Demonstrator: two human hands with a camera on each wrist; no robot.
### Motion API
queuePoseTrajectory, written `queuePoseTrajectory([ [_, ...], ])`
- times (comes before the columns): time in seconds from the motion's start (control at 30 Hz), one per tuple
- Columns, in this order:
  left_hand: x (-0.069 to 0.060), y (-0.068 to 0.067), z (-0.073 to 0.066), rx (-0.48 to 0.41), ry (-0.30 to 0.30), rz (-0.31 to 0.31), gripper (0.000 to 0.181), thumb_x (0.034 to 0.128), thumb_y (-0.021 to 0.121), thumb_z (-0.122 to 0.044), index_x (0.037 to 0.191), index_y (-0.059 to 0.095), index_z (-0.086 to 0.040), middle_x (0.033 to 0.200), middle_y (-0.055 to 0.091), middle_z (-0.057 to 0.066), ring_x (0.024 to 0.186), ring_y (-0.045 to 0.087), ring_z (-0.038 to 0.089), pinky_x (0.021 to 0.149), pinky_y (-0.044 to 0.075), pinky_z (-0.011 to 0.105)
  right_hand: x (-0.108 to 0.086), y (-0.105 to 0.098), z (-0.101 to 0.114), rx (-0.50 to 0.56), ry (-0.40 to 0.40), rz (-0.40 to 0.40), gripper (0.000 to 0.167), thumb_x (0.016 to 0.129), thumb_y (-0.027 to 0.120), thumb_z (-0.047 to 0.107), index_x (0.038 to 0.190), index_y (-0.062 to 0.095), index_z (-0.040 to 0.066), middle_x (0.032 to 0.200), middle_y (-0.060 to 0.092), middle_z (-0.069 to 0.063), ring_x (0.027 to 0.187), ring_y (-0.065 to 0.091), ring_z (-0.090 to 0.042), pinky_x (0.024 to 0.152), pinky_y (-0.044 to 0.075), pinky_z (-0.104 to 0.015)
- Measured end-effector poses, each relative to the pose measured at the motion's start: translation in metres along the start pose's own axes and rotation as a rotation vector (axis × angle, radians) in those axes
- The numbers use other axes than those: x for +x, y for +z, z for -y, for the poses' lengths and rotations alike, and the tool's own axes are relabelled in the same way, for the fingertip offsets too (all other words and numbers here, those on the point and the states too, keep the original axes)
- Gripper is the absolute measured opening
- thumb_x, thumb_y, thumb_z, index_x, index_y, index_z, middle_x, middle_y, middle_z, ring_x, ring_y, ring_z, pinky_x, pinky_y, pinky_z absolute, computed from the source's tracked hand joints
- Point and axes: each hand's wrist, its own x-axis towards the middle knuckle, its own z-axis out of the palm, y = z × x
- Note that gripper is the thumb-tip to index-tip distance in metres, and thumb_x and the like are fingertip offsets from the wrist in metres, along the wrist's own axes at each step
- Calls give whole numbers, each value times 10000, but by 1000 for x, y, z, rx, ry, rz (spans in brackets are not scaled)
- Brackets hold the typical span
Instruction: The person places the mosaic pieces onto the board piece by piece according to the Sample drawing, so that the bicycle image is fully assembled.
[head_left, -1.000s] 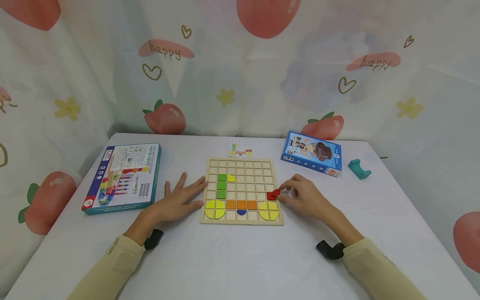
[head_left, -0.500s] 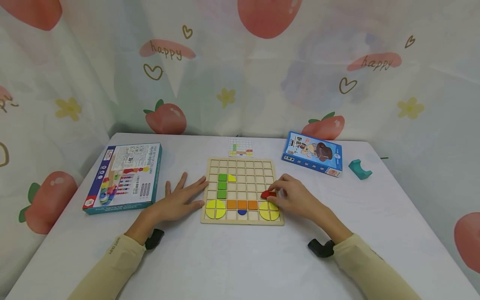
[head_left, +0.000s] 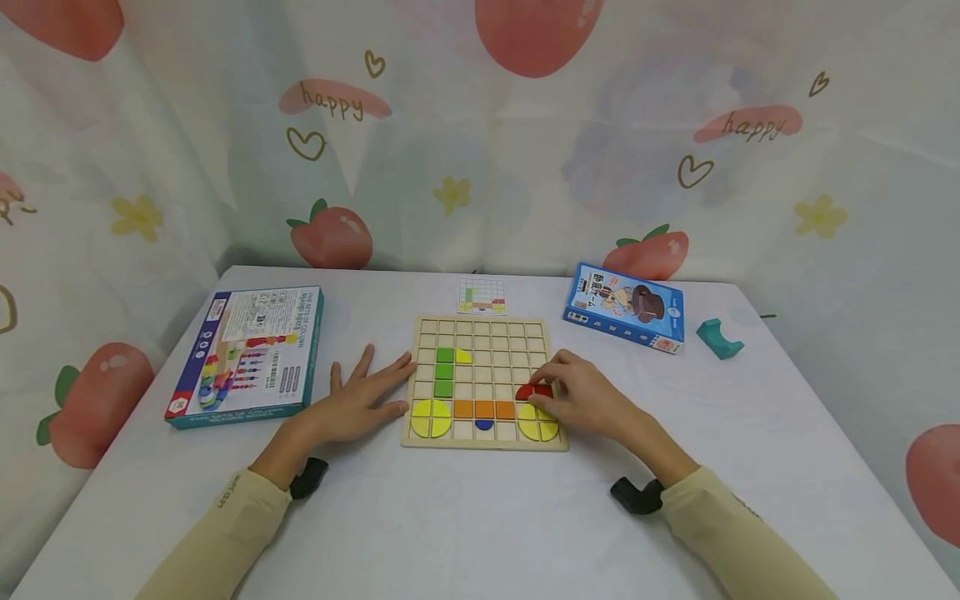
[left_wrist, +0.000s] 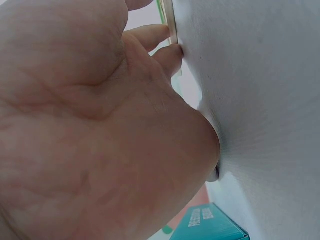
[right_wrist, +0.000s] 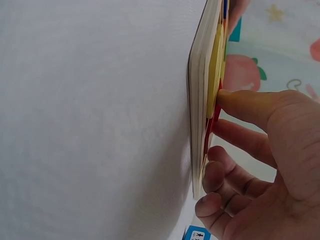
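A wooden grid board [head_left: 483, 445] lies flat on the table. My left hand [head_left: 358, 403] rests spread beside it, fingertips touching its left edge. Over the board's right side, my right hand [head_left: 588, 400] pinches a red quarter-round tile [head_left: 523, 392] between thumb and forefinger, just left of a red square tile [head_left: 546, 390]. Yellow quarter-round tiles form two circles, left [head_left: 431, 418] and right [head_left: 538, 422]. Between them runs a row of orange squares [head_left: 484, 409] above a blue half-round tile [head_left: 484, 425]. Green squares [head_left: 444, 372] stand in a column beside a yellow tile [head_left: 463, 357].
Behind the board lies a pattern card [head_left: 482, 296] with a coloured grid. A flat toy box [head_left: 243, 354] sits at the left, and a blue box [head_left: 626, 307] at the back right. Beside the blue box is a teal curved piece [head_left: 720, 338].
My right hand has moved left over the board, carrying the red quarter-round tile from above the red square to the cell left of it. The left hand stays in place.
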Motion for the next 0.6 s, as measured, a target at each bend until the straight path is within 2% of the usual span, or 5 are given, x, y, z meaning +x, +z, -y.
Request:
queuePoseTrajectory([
  [0.6, 0, -1, -2, 8, -11, 1, 706, 1067, 585, -451, 1689, 291, -294, 1801, 168, -26, 1652, -188, 447, 1176, -240, 802, 0, 0, -1, -6, -32, 1, 242, 950, 791, 230, 1175, 767, 146, 1094, 653, -60, 912, 546, -173, 718, 480, -249],
])
